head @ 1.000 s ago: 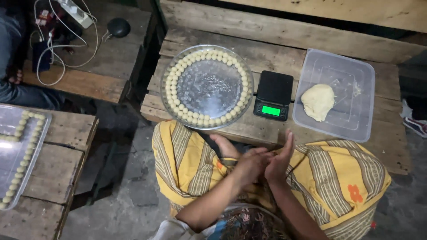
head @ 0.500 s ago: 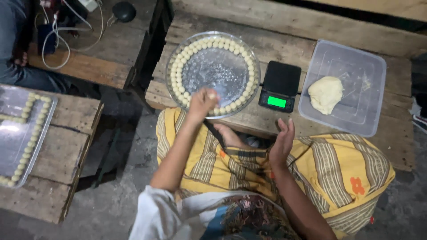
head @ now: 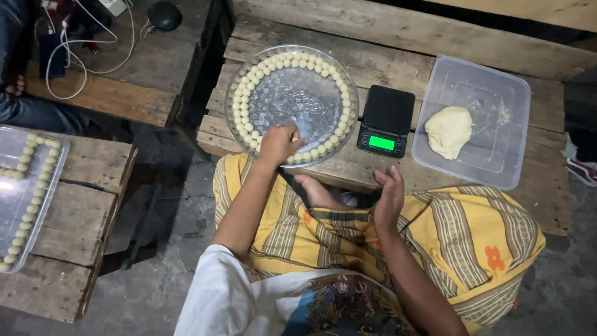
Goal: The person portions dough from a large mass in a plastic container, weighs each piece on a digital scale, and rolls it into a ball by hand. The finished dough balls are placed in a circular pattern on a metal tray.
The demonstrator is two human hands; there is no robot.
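My left hand [head: 279,142] reaches onto the near rim of a round clear tray [head: 292,99] and touches the ring of small pale dough balls [head: 245,93] lining its edge; its fingers are curled and what they pinch is hidden. My right hand [head: 389,198] hovers open and empty above my lap, over the yellow striped cloth [head: 472,230]. A black digital scale [head: 386,121] with a lit green display stands just right of the tray. A lump of pale dough [head: 449,131] lies in a clear rectangular tub [head: 497,106] further right.
All stand on a low wooden plank table [head: 398,50]. At the left, another wooden bench carries a clear tray [head: 12,155] with rows of dough balls. At the top left lie white cables [head: 74,50], a black round object [head: 165,15] and another person's leg [head: 31,112].
Both hands were pressed together over my lap a second ago. My left hand has since moved forward to the tray's near rim, and my right hand stays open above my lap.
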